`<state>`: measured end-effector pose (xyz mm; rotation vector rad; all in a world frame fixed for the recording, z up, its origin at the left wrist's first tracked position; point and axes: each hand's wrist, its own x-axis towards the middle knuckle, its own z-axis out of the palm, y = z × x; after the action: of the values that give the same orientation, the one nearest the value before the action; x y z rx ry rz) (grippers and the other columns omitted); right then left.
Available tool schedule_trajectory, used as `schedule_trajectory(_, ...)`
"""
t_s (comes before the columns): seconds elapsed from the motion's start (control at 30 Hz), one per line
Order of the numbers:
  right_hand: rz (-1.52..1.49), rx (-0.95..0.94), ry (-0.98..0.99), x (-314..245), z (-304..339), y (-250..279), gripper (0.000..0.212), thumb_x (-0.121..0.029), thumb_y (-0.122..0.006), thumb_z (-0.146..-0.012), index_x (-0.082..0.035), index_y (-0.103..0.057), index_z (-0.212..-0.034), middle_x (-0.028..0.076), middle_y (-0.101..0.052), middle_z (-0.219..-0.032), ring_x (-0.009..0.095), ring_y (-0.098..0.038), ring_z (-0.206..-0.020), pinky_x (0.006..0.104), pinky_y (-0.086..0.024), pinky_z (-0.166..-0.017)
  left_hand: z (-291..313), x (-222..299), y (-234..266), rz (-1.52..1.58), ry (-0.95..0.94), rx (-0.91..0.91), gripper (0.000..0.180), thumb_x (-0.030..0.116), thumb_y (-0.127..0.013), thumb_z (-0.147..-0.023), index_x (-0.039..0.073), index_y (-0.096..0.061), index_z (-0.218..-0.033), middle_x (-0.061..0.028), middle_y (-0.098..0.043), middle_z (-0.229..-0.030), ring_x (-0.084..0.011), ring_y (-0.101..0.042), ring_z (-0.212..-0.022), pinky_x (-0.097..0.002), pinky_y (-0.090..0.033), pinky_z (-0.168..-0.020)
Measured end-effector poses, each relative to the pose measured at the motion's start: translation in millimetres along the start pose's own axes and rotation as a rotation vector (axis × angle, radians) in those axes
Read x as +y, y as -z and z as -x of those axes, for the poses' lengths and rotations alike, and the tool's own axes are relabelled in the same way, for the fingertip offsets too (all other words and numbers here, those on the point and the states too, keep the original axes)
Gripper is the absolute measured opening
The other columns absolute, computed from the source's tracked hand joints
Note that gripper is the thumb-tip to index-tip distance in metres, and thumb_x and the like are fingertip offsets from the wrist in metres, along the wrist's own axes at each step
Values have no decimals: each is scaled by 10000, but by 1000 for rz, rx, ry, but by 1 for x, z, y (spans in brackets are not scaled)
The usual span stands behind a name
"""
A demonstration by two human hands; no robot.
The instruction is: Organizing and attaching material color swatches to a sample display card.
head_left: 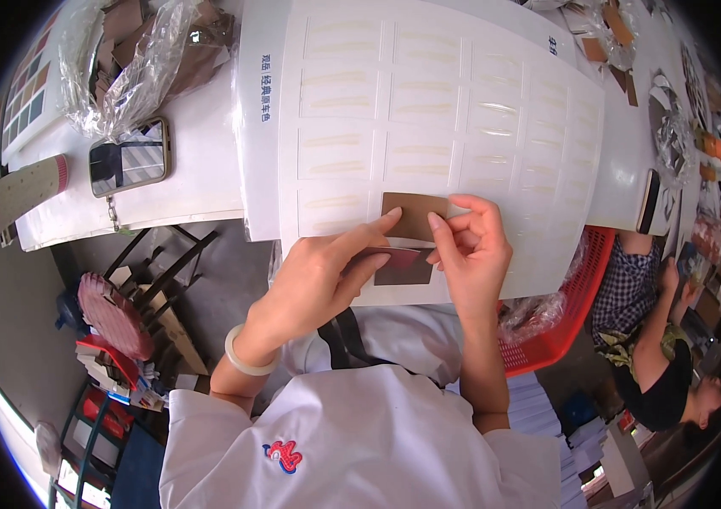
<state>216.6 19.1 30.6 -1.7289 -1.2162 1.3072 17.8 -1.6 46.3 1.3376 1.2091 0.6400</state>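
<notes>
Gripping thin dark red-brown cards in left hand, touching flat brown oblong card.
Laid longways left to right, with right hand at right end; cannot tell if pinching.

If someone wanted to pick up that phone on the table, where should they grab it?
Probably by its two long edges near its right end, coming from the right, where the table is open. The phone seems to lie flat, so getting fingers underneath looks awkward; the plastic bag crowds its far side, and a dotted object sits to its left.
</notes>
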Motion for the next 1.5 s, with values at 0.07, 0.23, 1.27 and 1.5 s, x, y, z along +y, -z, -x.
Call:
schedule_trajectory(0.07, 52, 34, 73, 1, 0, 0, 280, -4, -697, -873, 0, -541, -1105, 41, -619, -677, 72, -577, -509, 206, -445, -457, 0, 1, 0, 3, 29, 0, 49, -34, -589, -910, -53, -591, -955, -130, -638, -1288, -127, -625, -547, -246, -517, -510)
schedule_trajectory(0.23, 128, 43, 95, -2, -1, -1, 293, -6, -704, -867, -5, -536, -1108, 38, -612, -665, 77, -568, -503, 210, -428, -457, 0, 2, 0, 13, 19, -4, 34, -42, -586, -907, -58, -586, -937, -129, -638, -1287, -124, -626, -549, -245, -511, -504)
schedule_trajectory(1.27, -227, -13, -78, -19, -29, -6, 118, -73, -652, -935, 28, -604, -971, 96, -687, -816, 153, -697, -657, 219, -510, -516, -9, 10, 20, 108, 154, 415, 380, 20, -650, -901, 22, -559, -1270, -77, -690, -1024, -47, -530, -456, -203, -433, -409)
schedule_trajectory(1.5, -146, 31, -32, -15, -39, -12, 109, -67, -654, -931, 28, -611, -963, 80, -668, -788, 148, -694, -637, 218, -508, -500, -10, 12, 32, 89, 130, 417, 344, 20, -656, -895, 16, -581, -1231, -78, -693, -1080, -53, -531, -454, -201, -440, -413)
